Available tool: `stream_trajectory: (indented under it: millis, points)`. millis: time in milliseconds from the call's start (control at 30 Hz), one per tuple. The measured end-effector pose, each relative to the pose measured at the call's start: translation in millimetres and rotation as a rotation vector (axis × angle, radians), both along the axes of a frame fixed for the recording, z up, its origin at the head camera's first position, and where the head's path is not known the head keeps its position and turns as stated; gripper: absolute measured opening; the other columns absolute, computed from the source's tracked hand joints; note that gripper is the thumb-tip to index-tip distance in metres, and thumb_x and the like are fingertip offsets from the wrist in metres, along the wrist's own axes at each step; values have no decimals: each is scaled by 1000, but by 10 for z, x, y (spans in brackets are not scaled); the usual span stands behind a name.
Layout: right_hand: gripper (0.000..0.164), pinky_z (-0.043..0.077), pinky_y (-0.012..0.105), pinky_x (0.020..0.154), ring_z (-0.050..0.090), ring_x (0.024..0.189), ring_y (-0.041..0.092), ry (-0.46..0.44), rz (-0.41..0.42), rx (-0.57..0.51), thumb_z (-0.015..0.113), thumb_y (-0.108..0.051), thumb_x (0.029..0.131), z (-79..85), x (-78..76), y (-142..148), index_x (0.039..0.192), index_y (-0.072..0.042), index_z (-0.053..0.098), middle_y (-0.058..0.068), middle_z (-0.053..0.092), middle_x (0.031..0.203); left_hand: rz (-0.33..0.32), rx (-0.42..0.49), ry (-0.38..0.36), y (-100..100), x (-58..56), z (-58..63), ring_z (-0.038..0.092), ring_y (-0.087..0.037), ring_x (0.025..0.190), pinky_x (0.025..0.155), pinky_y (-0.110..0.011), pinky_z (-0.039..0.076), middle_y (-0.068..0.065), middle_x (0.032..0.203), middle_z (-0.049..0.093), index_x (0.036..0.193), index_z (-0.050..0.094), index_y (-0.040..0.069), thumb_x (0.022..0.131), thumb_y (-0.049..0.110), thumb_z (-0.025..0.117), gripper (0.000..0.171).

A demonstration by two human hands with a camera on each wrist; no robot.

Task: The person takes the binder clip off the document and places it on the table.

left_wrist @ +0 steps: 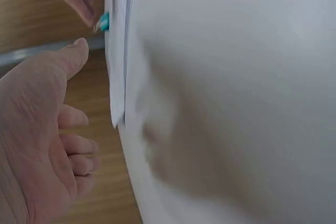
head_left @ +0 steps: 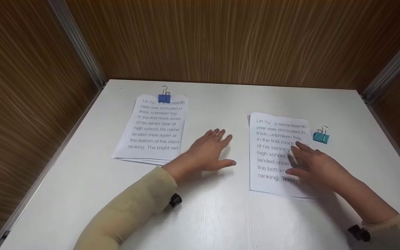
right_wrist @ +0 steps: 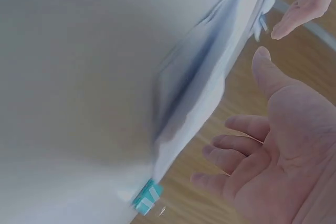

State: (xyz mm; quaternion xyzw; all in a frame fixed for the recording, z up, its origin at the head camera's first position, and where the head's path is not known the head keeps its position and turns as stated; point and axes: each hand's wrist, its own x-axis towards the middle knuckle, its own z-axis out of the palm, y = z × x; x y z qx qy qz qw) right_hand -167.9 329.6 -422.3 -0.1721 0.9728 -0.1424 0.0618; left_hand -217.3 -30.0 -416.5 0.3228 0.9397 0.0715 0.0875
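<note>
"Reaching over a white table (head_left: pixel 217 208), do the two hands hold anything?"

"No. The left hand (head_left: pixel 207 152) is empty, fingers spread, between two paper stacks. The right hand (head_left: pixel 318 166) is over the loose stack (head_left: pixel 273 151), on the right, its fingers slightly bent and gripping nothing."

"Where are the clips?"

"A blue binder clip (head_left: pixel 164 98) bites the top edge of the clipped stack (head_left: pixel 155 128), on the left. A teal binder clip (head_left: pixel 321 137) lies just beside the loose stack's upper right edge, unattached."

"Which step is this?"

"Probably readying the loose stack. The next move likely calls for squaring its sheets, then squeezing the teal clip open."

"Any writing?"

"Both top sheets begin, 'Lin Yu's seventeenth year was shrouded in thick, unbroken fog.' The clipped one mentions a mock exam and stops at 'The bright red'; the right hand covers some words on the other. No brand is readable."
</note>
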Motion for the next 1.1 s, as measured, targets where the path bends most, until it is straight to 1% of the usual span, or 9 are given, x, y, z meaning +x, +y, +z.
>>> stream_trajectory:
  millis: [167, 267, 333, 500, 600, 733, 833, 967, 1100]
  points:
    - [87, 40, 75, 108, 43, 136, 66, 23, 34, 17, 78, -51, 95, 54, -104, -326, 159, -2, 46, 29, 38, 164, 70, 39, 26, -585, -58, 88, 21, -37, 160, 131, -44, 10, -22, 171, 26, 167, 30, 8, 101, 66, 57, 92]
    - [85, 40, 75, 107, 42, 135, 69, 37, 69, 11, 75, -52, 96, 84, -179, -542, 161, -5, 45, 26, 36, 166, 128, 33, 52, -909, -78, 111, 21, -38, 160, 131, -46, 11, -21, 171, 25, 167, 31, 8, 101, 65, 59, 92]
    - [85, 38, 74, 110, 42, 138, 65, 50, 101, -11, 75, -53, 97, 94, -231, -711, 161, -7, 45, 25, 36, 167, 170, 23, 67, -1126, -80, 112, 21, -38, 160, 130, -48, 13, -20, 172, 25, 167, 31, 9, 101, 64, 60, 91]
    - [86, 27, 65, 122, 37, 152, 46, 73, 184, -60, 73, -54, 97, 99, -348, -1165, 163, -9, 42, 22, 33, 169, 247, -1, 111, -1642, -45, 85, 20, -40, 160, 130, -51, 13, -22, 172, 25, 167, 32, 6, 100, 63, 61, 92]
    - [86, 25, 63, 124, 32, 155, 43, 81, 226, -69, 72, -54, 98, 111, -413, -1425, 164, -9, 41, 22, 31, 169, 282, -16, 110, -1908, -19, 62, 17, -40, 161, 130, -52, 12, -22, 173, 23, 167, 31, 5, 100, 63, 61, 94]
    - [86, 27, 63, 124, 31, 155, 43, 89, 262, -72, 71, -55, 99, 138, -505, -1746, 164, -9, 41, 22, 31, 169, 315, -40, 95, -2192, 2, 24, 15, -42, 161, 130, -53, 10, -23, 173, 21, 167, 28, 4, 100, 62, 60, 95]
    - [85, 27, 63, 124, 31, 156, 42, 99, 275, -71, 70, -55, 99, 147, -567, -1976, 164, -9, 40, 22, 31, 169, 318, -51, 103, -2357, 15, -7, 17, -45, 160, 130, -55, 11, -26, 172, 23, 166, 30, 1, 101, 61, 61, 94]
    - [86, 27, 61, 124, 30, 156, 40, 97, 275, -59, 70, -55, 99, 134, -636, -2273, 164, -9, 40, 22, 31, 170, 322, -63, 101, -2531, 14, -56, 17, -47, 159, 130, -56, 11, -28, 170, 24, 165, 31, -2, 101, 59, 60, 93]
    - [86, 26, 60, 125, 28, 158, 39, 78, 262, -43, 71, -55, 99, 104, -693, -2546, 165, -9, 39, 20, 30, 171, 334, -72, 80, -2645, -15, -84, 15, -47, 159, 130, -57, 10, -28, 171, 22, 165, 29, -2, 102, 59, 59, 92]
